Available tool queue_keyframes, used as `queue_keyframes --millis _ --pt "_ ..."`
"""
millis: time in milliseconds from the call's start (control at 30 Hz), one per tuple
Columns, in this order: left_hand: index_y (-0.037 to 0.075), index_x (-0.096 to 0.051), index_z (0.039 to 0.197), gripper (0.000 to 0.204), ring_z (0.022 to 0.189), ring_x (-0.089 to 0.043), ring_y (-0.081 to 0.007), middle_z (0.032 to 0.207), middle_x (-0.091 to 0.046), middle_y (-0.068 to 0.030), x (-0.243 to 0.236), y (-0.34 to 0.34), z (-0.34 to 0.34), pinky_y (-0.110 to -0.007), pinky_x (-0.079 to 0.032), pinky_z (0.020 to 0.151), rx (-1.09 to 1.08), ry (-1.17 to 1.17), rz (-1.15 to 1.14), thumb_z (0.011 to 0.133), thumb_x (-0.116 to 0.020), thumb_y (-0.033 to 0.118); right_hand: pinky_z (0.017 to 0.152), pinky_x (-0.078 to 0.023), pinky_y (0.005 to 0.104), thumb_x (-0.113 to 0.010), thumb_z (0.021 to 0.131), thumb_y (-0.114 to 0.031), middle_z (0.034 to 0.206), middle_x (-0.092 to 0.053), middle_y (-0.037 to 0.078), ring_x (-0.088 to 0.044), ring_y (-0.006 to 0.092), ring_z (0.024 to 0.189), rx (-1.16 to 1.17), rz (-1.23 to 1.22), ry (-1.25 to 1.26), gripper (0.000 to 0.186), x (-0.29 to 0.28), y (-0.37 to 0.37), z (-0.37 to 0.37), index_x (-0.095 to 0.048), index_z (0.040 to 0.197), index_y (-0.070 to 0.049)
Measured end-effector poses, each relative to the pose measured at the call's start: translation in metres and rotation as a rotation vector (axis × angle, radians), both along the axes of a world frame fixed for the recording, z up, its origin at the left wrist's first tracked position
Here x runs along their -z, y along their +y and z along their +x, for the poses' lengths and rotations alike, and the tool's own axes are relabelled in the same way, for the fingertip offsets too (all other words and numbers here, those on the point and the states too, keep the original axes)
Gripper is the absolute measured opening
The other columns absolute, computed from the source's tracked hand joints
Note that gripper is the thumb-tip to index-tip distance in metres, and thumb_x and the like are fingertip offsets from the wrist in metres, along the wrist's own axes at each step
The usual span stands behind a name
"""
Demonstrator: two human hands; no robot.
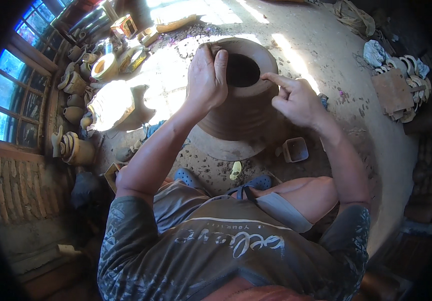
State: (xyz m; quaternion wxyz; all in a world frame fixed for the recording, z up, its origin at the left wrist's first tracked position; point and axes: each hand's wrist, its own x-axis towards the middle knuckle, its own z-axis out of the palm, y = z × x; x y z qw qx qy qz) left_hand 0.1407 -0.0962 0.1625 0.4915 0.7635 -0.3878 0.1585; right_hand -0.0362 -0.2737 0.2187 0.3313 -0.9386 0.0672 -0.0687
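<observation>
A large wet clay pot with a dark round opening stands upright on a round wheel head in front of me. My left hand is closed on the left side of its rim, thumb up; a small dark bit at its fingertips is too small to make out. At the rim's right side, my right hand touches the clay with its outstretched index fingertip, the other fingers curled loosely, holding nothing that I can see.
Pots crowd the left beneath windows. A small square container sits on the floor right of the wheel. Stacked curved pieces and a board lie at the right, a crumpled sack behind. My sandalled feet flank a small yellow-green item.
</observation>
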Motion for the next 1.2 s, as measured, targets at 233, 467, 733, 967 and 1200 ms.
queue_keyframes --millis 233,467,733,967,1200 --pt "-0.005 -0.055 0.116 0.034 0.101 -0.06 -0.0472 0.106 -0.061 -0.0281 -0.003 0.003 0.014 -0.053 -0.046 0.09 0.071 -0.04 -0.057 0.109 -0.05 0.028 0.064 -0.053 0.0286 -0.069 0.091 -0.007 0.068 -0.066 0.003 -0.062 0.0079 0.064 -0.176 0.233 -0.158 0.042 0.016 0.07 -0.003 -0.068 0.133 -0.001" --pt "-0.005 -0.06 0.119 0.026 0.093 -0.063 -0.0363 0.102 -0.065 -0.0206 -0.026 0.052 -0.043 -0.043 -0.051 0.084 0.237 -0.132 0.073 0.106 -0.058 0.018 0.065 -0.058 0.0384 -0.077 0.091 -0.009 0.083 -0.073 0.015 -0.073 0.0325 0.073 0.033 0.193 -0.719 0.02 0.043 0.094 -0.028 -0.074 0.108 0.001" --pt "-0.003 -0.067 0.11 0.043 0.076 -0.058 -0.0092 0.086 -0.067 -0.0044 0.001 0.074 -0.099 -0.028 -0.051 0.069 0.714 0.724 0.323 0.112 -0.051 0.037 0.066 -0.059 0.0377 -0.08 0.084 -0.006 0.089 -0.07 0.016 -0.073 0.0304 0.078 -0.159 -0.124 -0.605 0.028 0.056 0.07 -0.067 -0.073 0.11 0.002" --pt "-0.002 -0.066 0.108 0.048 0.072 -0.06 -0.0183 0.074 -0.061 -0.0112 -0.003 0.062 -0.111 -0.038 -0.05 0.069 0.668 0.643 0.522 0.112 -0.047 0.043 0.07 -0.058 0.038 -0.076 0.082 -0.006 0.096 -0.068 0.012 -0.069 0.0276 0.085 -0.126 -0.269 -0.656 0.026 0.078 0.069 -0.073 -0.071 0.106 0.003" --pt "-0.005 -0.062 0.12 0.035 0.088 -0.06 -0.0139 0.098 -0.065 -0.0061 0.014 0.054 -0.105 -0.033 -0.051 0.08 0.766 0.725 0.319 0.11 -0.058 0.029 0.074 -0.059 0.0406 -0.073 0.083 0.002 0.096 -0.068 0.014 -0.07 0.0323 0.085 -0.025 0.014 -0.607 0.028 0.081 0.076 -0.078 -0.071 0.11 0.005"
